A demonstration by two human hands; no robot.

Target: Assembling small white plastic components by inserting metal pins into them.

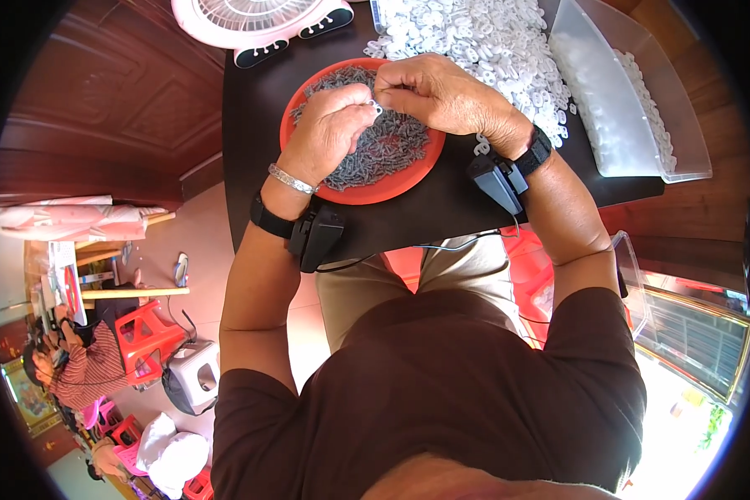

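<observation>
Over an orange-red basin [408, 182], my two hands are close together. My left hand [329, 125] is closed, pinching a small white plastic clip [376, 108] that pokes out past its fingertips. My right hand [442, 93] also has its fingers pressed together, just beside the clip; whatever it holds is too small or hidden to make out. Many small grey screw-like pieces [371, 154] fill the basin below them. Beyond my right hand a large heap of white plastic clips [483, 37] is spread on the dark table [258, 108].
A translucent bin [596, 108] with more white pieces stands at the table's right. At the far left sits a pink fan [250, 17]. One stray clip [482, 145] lies near my right wrist. Leftward in the room, a person [87, 367] sits near a red stool [146, 337].
</observation>
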